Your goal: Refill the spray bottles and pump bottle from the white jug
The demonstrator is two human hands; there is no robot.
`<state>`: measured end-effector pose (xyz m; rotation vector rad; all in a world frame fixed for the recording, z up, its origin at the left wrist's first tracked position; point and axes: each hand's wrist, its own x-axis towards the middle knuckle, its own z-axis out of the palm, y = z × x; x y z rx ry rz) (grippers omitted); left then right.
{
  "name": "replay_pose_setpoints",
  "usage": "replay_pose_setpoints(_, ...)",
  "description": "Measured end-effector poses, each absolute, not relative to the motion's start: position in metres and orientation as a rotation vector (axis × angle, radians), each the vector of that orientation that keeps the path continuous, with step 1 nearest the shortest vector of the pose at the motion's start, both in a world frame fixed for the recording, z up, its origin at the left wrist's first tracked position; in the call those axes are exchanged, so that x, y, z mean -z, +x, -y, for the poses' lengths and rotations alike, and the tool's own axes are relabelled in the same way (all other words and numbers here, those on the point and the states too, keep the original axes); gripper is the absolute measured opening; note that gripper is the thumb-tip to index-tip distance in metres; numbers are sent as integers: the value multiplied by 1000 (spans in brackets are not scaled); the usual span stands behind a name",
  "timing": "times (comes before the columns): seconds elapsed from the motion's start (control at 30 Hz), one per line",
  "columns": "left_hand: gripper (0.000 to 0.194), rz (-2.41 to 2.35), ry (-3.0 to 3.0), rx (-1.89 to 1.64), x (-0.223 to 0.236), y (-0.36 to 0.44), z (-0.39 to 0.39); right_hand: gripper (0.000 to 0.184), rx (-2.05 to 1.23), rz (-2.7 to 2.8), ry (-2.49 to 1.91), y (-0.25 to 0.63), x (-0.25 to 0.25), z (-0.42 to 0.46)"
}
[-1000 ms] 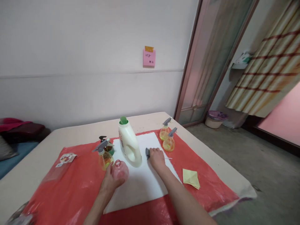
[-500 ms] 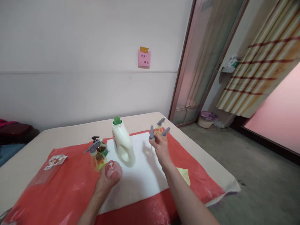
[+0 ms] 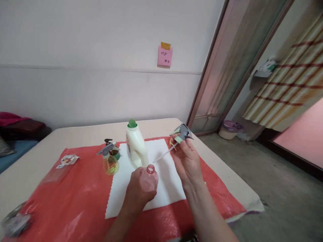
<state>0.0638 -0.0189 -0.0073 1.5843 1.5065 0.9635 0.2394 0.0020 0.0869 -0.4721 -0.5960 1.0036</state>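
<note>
My left hand (image 3: 137,188) is closed around a pink see-through bottle (image 3: 149,179) with an open neck, held above the white sheet (image 3: 161,196). To its right, my right hand (image 3: 188,156) grips a grey and green spray nozzle (image 3: 183,132), tilted so that its thin dip tube slants down and left toward the bottle's mouth, apart from it. Behind the bottle stands a white jug (image 3: 136,146) with a green piece in its opening. Left of the jug are a yellowish spray bottle (image 3: 110,164) and a darker bottle (image 3: 115,153). Orange-tinted bottles are mostly hidden behind my right hand.
Red plastic sheeting (image 3: 83,195) covers much of the pale table (image 3: 68,134). A clear packet (image 3: 63,166) lies at left, with a crumpled plastic bundle (image 3: 16,220) near the front corner. A pink note (image 3: 165,56) is taped to the wall. A bin (image 3: 228,129) stands on the floor.
My left hand has brought the pink bottle rightward, off its place near the yellowish spray bottle. My right hand has turned the spray nozzle, tilting its tube from hanging down to slanting toward the bottle.
</note>
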Motion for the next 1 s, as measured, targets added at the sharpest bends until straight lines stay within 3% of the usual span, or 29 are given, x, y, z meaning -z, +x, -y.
replay_pose_setpoints(0.37, 66, -1466, 1522, -929, -20, 67, 25, 29, -987, 842, -509, 227, -78, 3)
replay_pose_setpoints(0.6, 69, -1430, 1563, -925, -27, 62, 23, 36, -1232, 1119, -581, 219, -51, 2)
replay_pose_setpoints(0.8, 81, -1521, 1615, -1039, -15, 58, 30, 35, -1318, 1168, -586, 216, -41, 1)
replay_pose_setpoints(1.0, 80, -1514, 1701, -1051, 0, 50, 27, 34, -1285, 1191, -676, 216, -38, -2)
